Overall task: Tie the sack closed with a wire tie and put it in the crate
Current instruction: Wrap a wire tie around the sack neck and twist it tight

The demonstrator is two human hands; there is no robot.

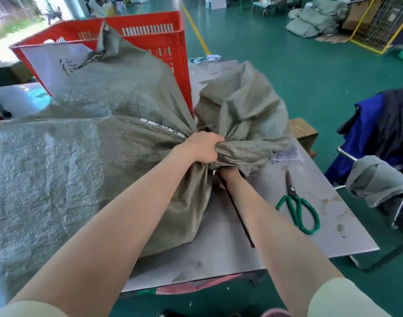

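A large grey-green woven sack (81,161) lies on its side across the metal table (287,236). Its mouth is bunched into a neck, and the loose top (241,110) flares out beyond it. My left hand (201,146) is clenched around that gathered neck from above. My right hand (229,173) sits just under the neck, mostly hidden by fabric, holding a thin dark wire tie (239,216) that trails back along my forearm. The red plastic crate (154,35) stands behind the sack at the table's far side.
Green-handled scissors (297,204) lie on the table to the right of my right arm. A chair draped with blue and grey clothes (378,143) stands at the right. A cardboard box (303,131) sits past the table edge. More sacks (317,19) are piled on the green floor.
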